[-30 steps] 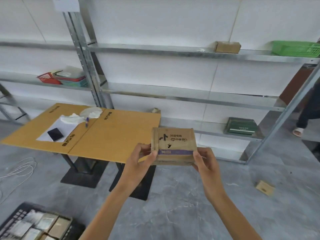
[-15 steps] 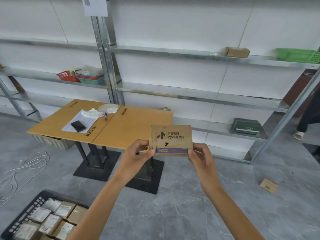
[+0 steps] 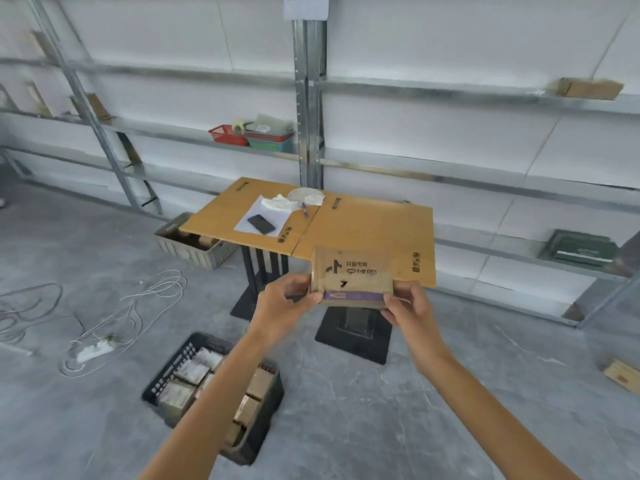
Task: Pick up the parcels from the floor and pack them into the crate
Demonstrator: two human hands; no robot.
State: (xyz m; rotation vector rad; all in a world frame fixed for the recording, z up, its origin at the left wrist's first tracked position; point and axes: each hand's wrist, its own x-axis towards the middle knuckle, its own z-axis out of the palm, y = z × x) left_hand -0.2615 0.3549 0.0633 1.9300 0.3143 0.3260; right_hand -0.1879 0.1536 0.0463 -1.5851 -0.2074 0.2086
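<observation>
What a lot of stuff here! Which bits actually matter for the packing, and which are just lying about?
For the job:
held parcel, left hand, right hand, black crate, parcel on the floor.

Lying about:
table, phone, power strip, red basket, green box.

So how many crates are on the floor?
2: a black crate in the foreground, and a grey crate half under the table. None seems hidden.
</observation>
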